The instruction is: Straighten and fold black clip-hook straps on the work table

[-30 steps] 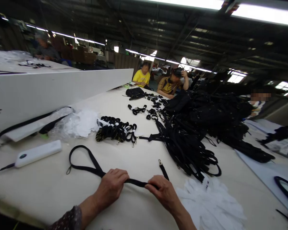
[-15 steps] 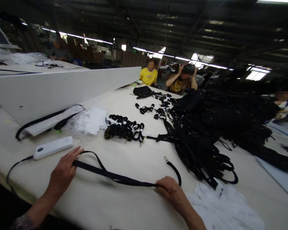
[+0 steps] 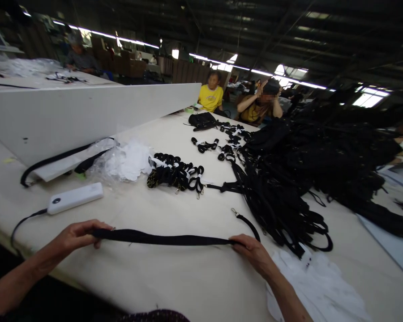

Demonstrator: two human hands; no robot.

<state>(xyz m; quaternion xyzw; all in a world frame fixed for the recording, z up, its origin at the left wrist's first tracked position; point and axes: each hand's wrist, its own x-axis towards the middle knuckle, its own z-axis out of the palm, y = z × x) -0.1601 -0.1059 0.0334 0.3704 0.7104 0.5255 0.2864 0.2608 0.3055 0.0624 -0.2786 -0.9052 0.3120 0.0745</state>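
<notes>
Both hands apart, left hand, right hand, black strap stretched between

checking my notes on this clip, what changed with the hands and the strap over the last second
The left hand slid out leftward along the black strap, away from the right hand, so the loose loop is now pulled into one straight, doubled band between them. Both hands kept their grip. The white device and strap pile lie as before.
</notes>
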